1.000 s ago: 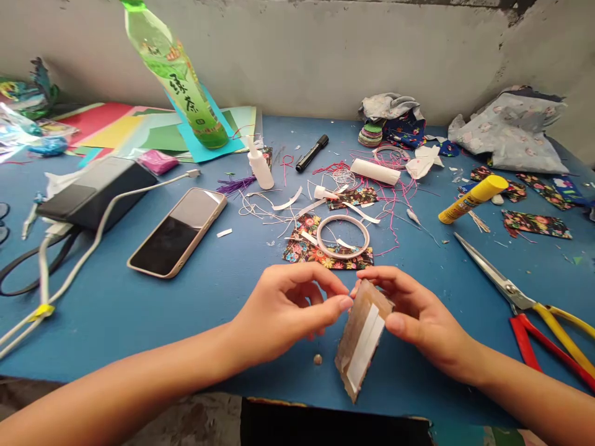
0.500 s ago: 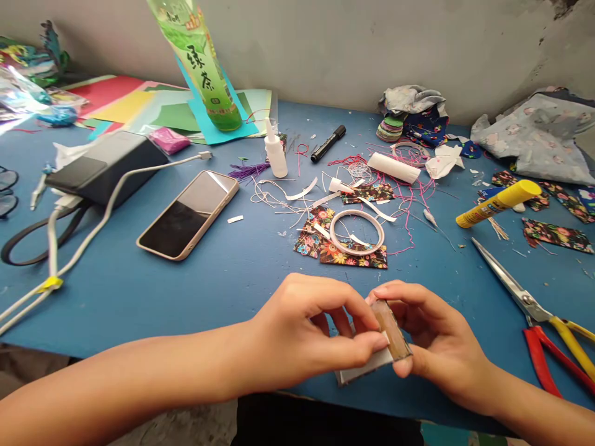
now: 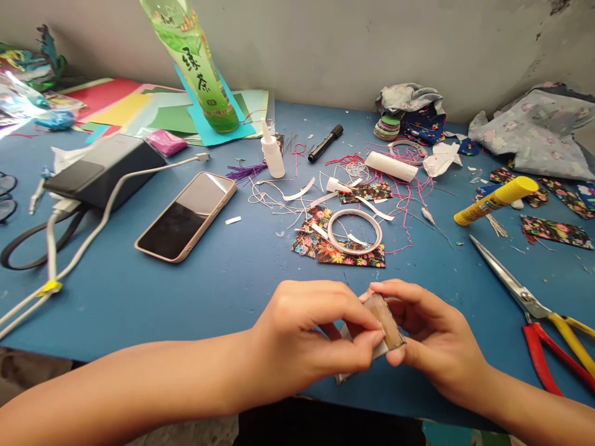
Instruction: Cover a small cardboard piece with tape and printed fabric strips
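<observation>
My right hand (image 3: 437, 334) grips a small box-like cardboard piece (image 3: 389, 322) by its ends, with fingers behind and thumb at the near corner. Its brown face tilts up, and a whitish face shows below. My left hand (image 3: 325, 334) is closed in a pinch against that piece, thumb and forefinger on a small white strip (image 3: 383, 332), mostly hidden by the fingertips. Beyond the hands, a roll of narrow white tape (image 3: 331, 234) lies on floral fabric scraps (image 3: 353, 257).
A phone (image 3: 186, 217), white glue bottle (image 3: 272, 155) and black marker (image 3: 325, 144) lie ahead. To the right are a yellow glue stick (image 3: 495, 201) and scissors (image 3: 527, 300). A green tea bottle (image 3: 204, 80) stands behind; a white cable (image 3: 109, 207) crosses the left side.
Both hands have shifted slightly left with the cardboard piece, which has turned a little so more brown face shows. The left pinch stays at its edge.
</observation>
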`<move>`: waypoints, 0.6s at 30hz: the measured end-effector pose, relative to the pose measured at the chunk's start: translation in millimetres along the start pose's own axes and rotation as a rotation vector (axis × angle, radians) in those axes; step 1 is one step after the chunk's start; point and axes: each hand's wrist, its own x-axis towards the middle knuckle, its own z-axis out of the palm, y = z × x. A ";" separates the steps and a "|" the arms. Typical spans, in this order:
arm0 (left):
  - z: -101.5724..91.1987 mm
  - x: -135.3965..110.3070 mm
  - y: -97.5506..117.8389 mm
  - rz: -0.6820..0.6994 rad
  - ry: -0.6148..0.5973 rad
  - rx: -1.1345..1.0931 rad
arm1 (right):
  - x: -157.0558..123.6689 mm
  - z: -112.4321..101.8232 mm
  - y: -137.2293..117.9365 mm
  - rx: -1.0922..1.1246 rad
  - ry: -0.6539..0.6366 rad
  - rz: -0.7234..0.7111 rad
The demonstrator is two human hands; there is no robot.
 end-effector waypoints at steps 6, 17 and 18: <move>3.4 -1.0 -0.1 0.029 0.047 0.031 | 1.7 0.5 3.0 0.013 0.002 0.018; 3.6 2.0 -0.7 0.062 0.075 0.042 | 0.4 0.8 3.5 0.039 0.000 0.014; 3.3 2.0 -0.8 0.064 0.071 0.042 | 0.4 1.0 3.4 0.039 0.002 0.011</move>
